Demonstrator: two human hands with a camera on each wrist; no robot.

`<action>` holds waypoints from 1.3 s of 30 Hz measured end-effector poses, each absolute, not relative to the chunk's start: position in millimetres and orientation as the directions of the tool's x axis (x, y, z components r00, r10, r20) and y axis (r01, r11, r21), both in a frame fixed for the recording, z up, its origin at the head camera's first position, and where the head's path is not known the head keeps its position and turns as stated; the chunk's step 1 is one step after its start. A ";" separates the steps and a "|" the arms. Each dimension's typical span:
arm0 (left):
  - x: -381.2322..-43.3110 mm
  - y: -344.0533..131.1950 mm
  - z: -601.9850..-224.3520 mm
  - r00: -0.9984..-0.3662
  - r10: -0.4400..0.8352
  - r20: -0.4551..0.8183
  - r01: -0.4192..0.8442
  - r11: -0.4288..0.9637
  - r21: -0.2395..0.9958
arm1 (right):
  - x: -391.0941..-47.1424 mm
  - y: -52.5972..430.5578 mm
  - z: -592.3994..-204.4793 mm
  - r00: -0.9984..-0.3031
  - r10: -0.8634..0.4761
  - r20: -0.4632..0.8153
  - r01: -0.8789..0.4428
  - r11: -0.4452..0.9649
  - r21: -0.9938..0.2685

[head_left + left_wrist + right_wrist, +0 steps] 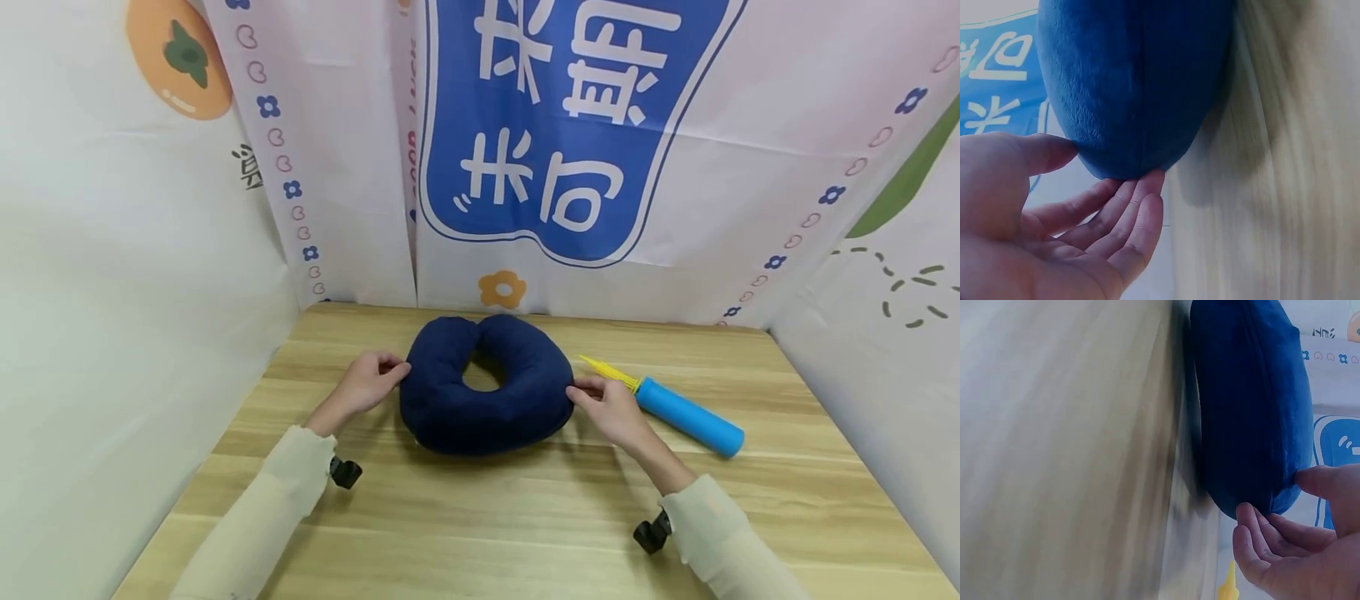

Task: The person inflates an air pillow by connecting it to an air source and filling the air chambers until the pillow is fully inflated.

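A dark navy U-shaped neck pillow [487,417] lies at the middle of the table, its two ends meeting at the far side. On its left side my left hand [369,383] pinches the edge between thumb and fingertips. The left wrist view shows that thumb [1054,153] against the fabric and the fingers bent under the rounded side. My right hand [611,408] pinches the opposite side in the same way, the thumb [1316,480] pressing into the plush near a seam. A blue hand pump [692,417] with a yellow nozzle end [611,371] lies just beyond the right hand.
The wood-grain table [465,533] reaches to a printed cloth backdrop [360,167] with a blue sign panel [555,125]. White cloth walls stand at the left and right edges. Small black mounts [345,472] sit at both cream sleeves [262,500].
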State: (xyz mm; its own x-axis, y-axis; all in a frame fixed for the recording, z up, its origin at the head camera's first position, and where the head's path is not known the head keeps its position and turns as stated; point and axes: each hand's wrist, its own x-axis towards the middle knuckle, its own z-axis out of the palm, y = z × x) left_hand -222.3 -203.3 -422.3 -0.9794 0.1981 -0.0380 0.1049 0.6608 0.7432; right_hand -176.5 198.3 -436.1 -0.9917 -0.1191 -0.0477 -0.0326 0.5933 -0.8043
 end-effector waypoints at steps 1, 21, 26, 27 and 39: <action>-219.6 -203.4 -421.1 -0.978 0.205 -0.044 0.104 0.658 0.746 | -178.0 199.2 -435.6 -0.992 -0.119 -0.043 -0.037 0.598 -0.801; -193.0 -195.5 -422.0 -0.930 0.357 -0.089 0.162 0.615 0.772 | -187.1 225.7 -435.5 -0.996 -0.090 -0.018 -0.046 0.660 -0.750; -220.5 -215.7 -428.2 -0.957 0.276 -0.087 0.114 0.636 0.763 | -171.1 223.8 -432.2 -0.991 -0.135 -0.027 -0.070 0.664 -0.744; -225.8 -219.5 -429.8 -0.961 0.260 -0.093 0.096 0.630 0.771 | -167.3 221.8 -431.7 -0.989 -0.145 -0.028 -0.076 0.662 -0.746; -254.3 -223.9 -438.3 -0.984 0.086 -0.155 -0.068 0.627 0.776 | -133.4 187.4 -444.1 -0.960 -0.273 -0.070 -0.118 0.614 -0.781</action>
State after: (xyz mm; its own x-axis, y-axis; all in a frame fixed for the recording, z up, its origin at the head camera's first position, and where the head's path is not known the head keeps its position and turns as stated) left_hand -254.3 -223.9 -438.3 -0.9841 0.0858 -0.1553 -0.0678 0.6269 0.7761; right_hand -133.4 187.4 -444.1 -0.9595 -0.2728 -0.0698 -0.1177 0.6136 -0.7808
